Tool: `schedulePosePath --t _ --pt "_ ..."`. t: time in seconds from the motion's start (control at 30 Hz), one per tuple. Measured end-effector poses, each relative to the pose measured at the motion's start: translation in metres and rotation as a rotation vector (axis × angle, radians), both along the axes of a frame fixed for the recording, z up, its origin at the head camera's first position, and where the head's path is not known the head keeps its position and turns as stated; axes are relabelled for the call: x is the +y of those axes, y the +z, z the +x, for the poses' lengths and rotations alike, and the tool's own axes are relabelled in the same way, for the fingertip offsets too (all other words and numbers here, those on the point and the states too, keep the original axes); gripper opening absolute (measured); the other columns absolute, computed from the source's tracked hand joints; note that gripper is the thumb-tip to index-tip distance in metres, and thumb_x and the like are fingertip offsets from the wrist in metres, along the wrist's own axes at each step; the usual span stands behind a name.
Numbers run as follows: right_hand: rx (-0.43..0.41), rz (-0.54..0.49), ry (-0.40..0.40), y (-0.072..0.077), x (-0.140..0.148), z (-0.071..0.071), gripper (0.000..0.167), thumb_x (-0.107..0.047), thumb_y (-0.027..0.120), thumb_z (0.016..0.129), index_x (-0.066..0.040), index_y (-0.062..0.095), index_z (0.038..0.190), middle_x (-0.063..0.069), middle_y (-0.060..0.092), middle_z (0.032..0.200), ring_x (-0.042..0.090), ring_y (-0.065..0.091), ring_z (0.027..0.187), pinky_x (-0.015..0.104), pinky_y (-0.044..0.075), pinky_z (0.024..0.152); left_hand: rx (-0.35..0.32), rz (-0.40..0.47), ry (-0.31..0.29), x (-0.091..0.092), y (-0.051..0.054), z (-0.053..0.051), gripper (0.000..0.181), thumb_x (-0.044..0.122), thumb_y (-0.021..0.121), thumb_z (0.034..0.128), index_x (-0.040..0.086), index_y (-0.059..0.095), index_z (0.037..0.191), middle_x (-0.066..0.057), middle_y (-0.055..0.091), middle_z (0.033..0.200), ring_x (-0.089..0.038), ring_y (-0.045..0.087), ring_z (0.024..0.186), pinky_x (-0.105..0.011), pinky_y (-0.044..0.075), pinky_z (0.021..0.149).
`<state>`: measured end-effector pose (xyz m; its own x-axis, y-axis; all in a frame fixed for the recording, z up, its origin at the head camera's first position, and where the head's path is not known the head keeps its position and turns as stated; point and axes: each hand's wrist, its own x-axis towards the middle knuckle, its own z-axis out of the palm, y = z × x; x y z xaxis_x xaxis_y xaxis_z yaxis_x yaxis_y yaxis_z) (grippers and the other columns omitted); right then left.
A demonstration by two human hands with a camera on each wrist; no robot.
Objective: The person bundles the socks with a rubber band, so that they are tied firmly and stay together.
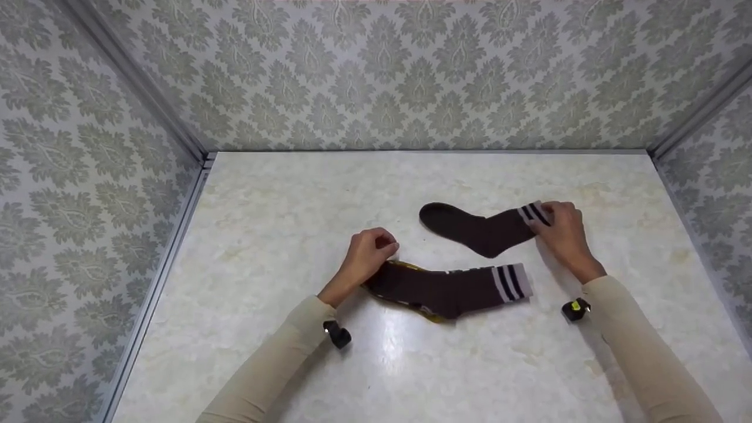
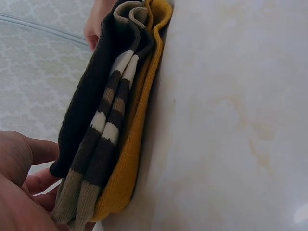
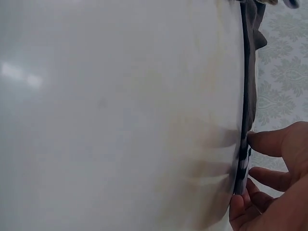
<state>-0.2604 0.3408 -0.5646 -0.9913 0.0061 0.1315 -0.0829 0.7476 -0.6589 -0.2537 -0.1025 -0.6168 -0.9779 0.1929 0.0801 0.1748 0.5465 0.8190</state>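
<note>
A stack of socks lies on the table, with a dark brown sock point(image 1: 437, 291) on top, its pale cuff ringed by dark stripes. Beneath it, the left wrist view shows a striped sock point(image 2: 108, 113) folded in layers and a mustard-yellow sock point(image 2: 132, 149). At the stack's toe end, my left hand point(image 1: 367, 255) pinches the dark sock's toe between thumb and fingers. A second dark brown sock point(image 1: 479, 229) with the same striped cuff lies flat behind the stack, toe pointing left. My right hand point(image 1: 565, 232) holds its cuff, thumb on one face and fingertips at the edge.
The pale marbled table point(image 1: 264, 205) spreads around both hands. Patterned wall panels point(image 1: 411, 76) stand at the back and sides. Small black cameras point(image 1: 338, 335) sit at both wrists, close above the tabletop.
</note>
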Motion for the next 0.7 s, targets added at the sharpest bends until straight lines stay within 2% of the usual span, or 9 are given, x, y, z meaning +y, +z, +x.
schedulePosePath --t 0.07,0.27,0.33,0.37,0.47,0.57,0.6,0.7 --pt "0.011 -0.001 0.017 0.0 -0.003 -0.001 0.051 -0.009 0.077 0.103 0.02 0.058 0.14 0.042 0.055 0.134 0.059 0.049 0.127 0.069 0.041 0.105 0.008 0.005 -0.002 0.0 0.005 0.002 0.005 0.019 0.08 0.0973 0.018 0.08 0.093 0.007 0.075 0.088 -0.011 0.068 0.084 -0.032 0.056 0.081" --pt "0.04 0.0 0.063 0.0 -0.012 -0.003 0.049 -0.004 0.078 0.101 0.022 0.059 0.137 0.044 0.058 0.132 0.058 0.051 0.126 0.068 0.041 0.107 -0.031 0.074 -0.035 0.002 0.052 0.025 0.006 0.011 0.076 0.0992 0.008 0.08 0.097 -0.005 0.077 0.092 -0.024 0.071 0.088 -0.042 0.058 0.084" --pt "0.046 0.0 0.072 0.0 -0.015 -0.003 0.048 -0.003 0.078 0.1 0.023 0.06 0.137 0.044 0.058 0.131 0.059 0.052 0.125 0.069 0.041 0.106 -0.029 0.077 -0.039 0.001 0.057 0.028 0.006 0.012 0.076 0.0995 0.008 0.08 0.099 -0.006 0.077 0.093 -0.024 0.071 0.088 -0.042 0.058 0.085" --pt "0.047 -0.002 0.075 0.0 -0.017 -0.003 0.048 -0.003 0.078 0.1 0.022 0.06 0.137 0.044 0.059 0.131 0.058 0.052 0.125 0.068 0.041 0.106 -0.013 0.076 -0.043 0.0 0.054 0.027 0.007 0.013 0.076 0.1003 0.009 0.081 0.099 -0.005 0.077 0.093 -0.023 0.071 0.088 -0.039 0.058 0.083" --pt "0.05 -0.004 0.086 0.001 -0.022 -0.003 0.049 -0.005 0.079 0.1 0.022 0.06 0.136 0.043 0.059 0.131 0.058 0.053 0.123 0.069 0.042 0.105 -0.017 0.064 -0.039 0.001 0.054 0.026 0.01 0.014 0.076 0.1015 0.006 0.081 0.105 -0.005 0.078 0.097 -0.022 0.072 0.091 -0.038 0.059 0.085" --pt "0.046 -0.01 0.1 0.001 -0.026 -0.001 0.049 -0.005 0.079 0.1 0.021 0.061 0.137 0.042 0.059 0.132 0.057 0.053 0.124 0.068 0.043 0.106 -0.045 0.054 -0.033 0.002 0.059 0.027 0.015 0.013 0.075 0.1027 0.002 0.08 0.112 -0.009 0.079 0.102 -0.026 0.073 0.096 -0.043 0.059 0.09" --pt "0.044 -0.011 0.105 0.001 -0.028 -0.001 0.049 -0.005 0.079 0.1 0.021 0.061 0.137 0.042 0.059 0.132 0.057 0.054 0.124 0.068 0.043 0.106 -0.064 0.046 -0.025 0.004 0.063 0.028 0.016 0.01 0.075 0.1023 0.0 0.079 0.113 -0.011 0.079 0.103 -0.027 0.073 0.097 -0.045 0.059 0.092" --pt "0.036 -0.019 0.115 0.0 -0.033 0.0 0.048 -0.005 0.079 0.1 0.02 0.061 0.137 0.041 0.059 0.133 0.056 0.054 0.125 0.067 0.043 0.106 -0.079 0.04 -0.013 0.006 0.064 0.028 0.018 0.009 0.075 0.1024 -0.002 0.078 0.116 -0.012 0.078 0.102 -0.028 0.072 0.097 -0.046 0.058 0.092"
